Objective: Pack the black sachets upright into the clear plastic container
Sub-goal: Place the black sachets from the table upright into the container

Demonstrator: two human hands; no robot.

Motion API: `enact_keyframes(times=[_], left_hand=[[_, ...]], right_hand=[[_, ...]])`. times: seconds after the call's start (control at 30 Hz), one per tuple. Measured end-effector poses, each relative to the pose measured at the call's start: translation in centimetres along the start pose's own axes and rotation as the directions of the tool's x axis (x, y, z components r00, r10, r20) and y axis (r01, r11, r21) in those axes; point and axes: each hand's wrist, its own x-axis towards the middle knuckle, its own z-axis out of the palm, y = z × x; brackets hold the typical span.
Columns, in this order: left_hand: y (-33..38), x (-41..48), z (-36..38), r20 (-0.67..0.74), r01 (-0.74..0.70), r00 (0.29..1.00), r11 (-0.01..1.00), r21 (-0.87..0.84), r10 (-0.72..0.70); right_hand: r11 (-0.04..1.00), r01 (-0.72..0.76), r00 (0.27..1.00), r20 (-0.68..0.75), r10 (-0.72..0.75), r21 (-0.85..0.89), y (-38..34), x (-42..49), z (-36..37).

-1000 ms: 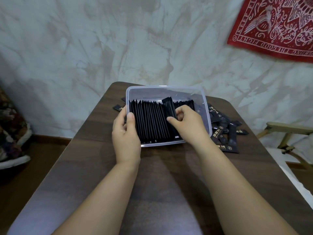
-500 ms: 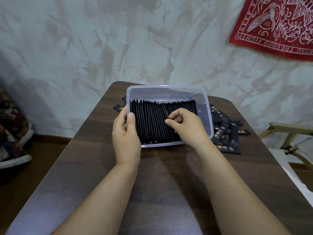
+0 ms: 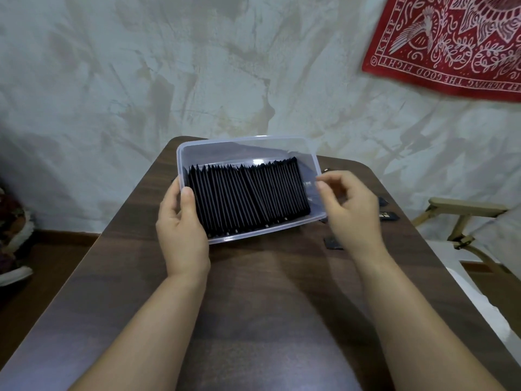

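The sachets [image 3: 248,198] stand packed in the container [image 3: 248,148] at frame centre. The left hand [image 3: 180,230] grips its left wall. Brace it there while the right hand [image 3: 349,204], loosely curled and empty, fetches a loose sachet [image 3: 389,215] from centre right.

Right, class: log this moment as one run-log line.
left hand grips clear plastic container | black sachets upright in row inside | right hand empty, by its right wall | loose sachets on table

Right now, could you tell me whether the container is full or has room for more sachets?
Nearly full: upright sachets fill the container from its left wall, leaving only a narrow gap at the right wall.
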Motion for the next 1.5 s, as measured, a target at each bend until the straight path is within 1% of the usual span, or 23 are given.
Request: enact_keyframes(times=[0.07,0.1,0.17,0.23,0.3,0.37,0.43,0.5,0.77,0.83,0.9,0.97,1.0,1.03,1.07,1.1,1.17,1.27,1.33,1.37,1.43,1.47,1.5], left_hand=[[0.1,0.1,0.0,-0.01,-0.007,1.0,1.0,-0.013,0.007],[0.1,0.2,0.0,-0.017,-0.012,1.0,1.0,-0.02,0.011],[0.2,0.2,0.0,-0.028,-0.025,0.999,0.999,-0.025,0.024],[0.2,0.2,0.0,-0.038,-0.034,0.999,0.999,-0.02,0.033],[0.1,0.4,-0.1,-0.047,-0.038,0.998,0.999,-0.015,0.037],[-0.1,0.6,-0.3,-0.051,-0.044,0.998,0.999,-0.009,0.044],[-0.2,0.8,-0.4,-0.07,-0.046,0.997,0.999,-0.01,0.045],[-0.4,1.1,-0.4,-0.1,-0.039,0.994,0.999,-0.024,0.036],[0.1,1.4,-0.4,-0.128,-0.045,0.991,0.998,-0.051,0.038],[0.0,1.6,-0.7,-0.126,-0.051,0.991,0.998,-0.044,0.045],[-0.1,1.8,-0.9,-0.13,-0.042,0.991,0.998,-0.039,0.036],[-0.2,2.1,-1.0,-0.141,-0.04,0.989,0.999,-0.031,0.035],[-0.2,2.1,-1.1,-0.143,-0.043,0.989,0.999,-0.021,0.04],[-0.1,2.1,-1.0,-0.147,-0.044,0.988,0.999,-0.011,0.042],[0.0,2.1,-1.0,-0.153,-0.043,0.987,0.999,0.0,0.043],[0.0,2.1,-1.0,-0.156,-0.047,0.987,0.999,0.011,0.048],[0.1,2.1,-1.1,-0.161,-0.057,0.985,0.998,0.034,0.062],[0.2,2.3,-1.4,-0.175,-0.082,0.981,0.996,0.026,0.086],[0.3,2.4,-1.6,-0.192,-0.094,0.976,0.995,0.038,0.1],[0.4,2.5,-1.6,-0.197,-0.094,0.975,0.995,0.044,0.1],[0.7,2.5,-1.7,-0.206,-0.098,0.973,0.994,0.045,0.105],[0.8,2.5,-1.6,-0.214,-0.101,0.971,0.994,0.047,0.109],[0.8,2.5,-1.6,-0.219,-0.102,0.97,0.994,0.044,0.11]], right_hand=[[0.994,-0.065,0.997,-0.05,0.06,-0.092,2.7,0.5,-1.3],[0.976,-0.119,0.993,-0.037,0.114,-0.185,4.5,0.9,-1.7],[0.883,-0.194,0.967,0.065,0.245,-0.428,8.1,2.0,-2.3],[0.786,-0.219,0.91,0.17,0.378,-0.579,10.8,3.0,-2.4],[0.731,-0.247,0.855,0.212,0.474,-0.636,12.0,3.9,-2.1],[0.72,-0.251,0.813,0.262,0.52,-0.647,12.6,4.7,-1.5],[0.702,-0.198,0.781,0.323,0.534,-0.684,12.8,4.8,-1.1],[0.68,-0.107,0.768,0.374,0.519,-0.725,12.9,4.3,-0.9],[0.749,0.052,0.762,0.511,0.398,-0.661,10.9,0.3,-2.9],[0.787,0.078,0.738,0.567,0.367,-0.612,10.2,-0.9,-3.7],[0.85,0.065,0.724,0.611,0.32,-0.523,9.5,-1.7,-4.5],[0.91,0.031,0.777,0.583,0.238,-0.412,8.7,-1.7,-4.8],[0.924,0.023,0.805,0.556,0.209,-0.382,8.5,-1.5,-4.7],[0.927,0.019,0.818,0.539,0.202,-0.376,8.2,-1.2,-4.2],[0.925,0.018,0.814,0.542,0.207,-0.38,7.9,-1.0,-3.6],[0.924,0.024,0.798,0.564,0.213,-0.383,7.5,-0.7,-2.7],[0.92,0.057,0.739,0.636,0.223,-0.389,6.8,-0.6,-0.9],[0.859,0.188,0.625,0.733,0.269,-0.476,6.4,-1.3,0.9],[0.823,0.267,0.585,0.763,0.276,-0.502,6.1,-1.9,0.9],[0.825,0.281,0.567,0.778,0.269,-0.49,5.9,-2.1,0.5],[0.864,0.263,0.525,0.815,0.245,-0.429,5.6,-2.4,-0.6],[0.895,0.228,0.521,0.825,0.221,-0.384,5.3,-2.4,-1.3],[0.926,0.183,0.543,0.819,0.184,-0.329,5.1,-2.4,-1.7]])
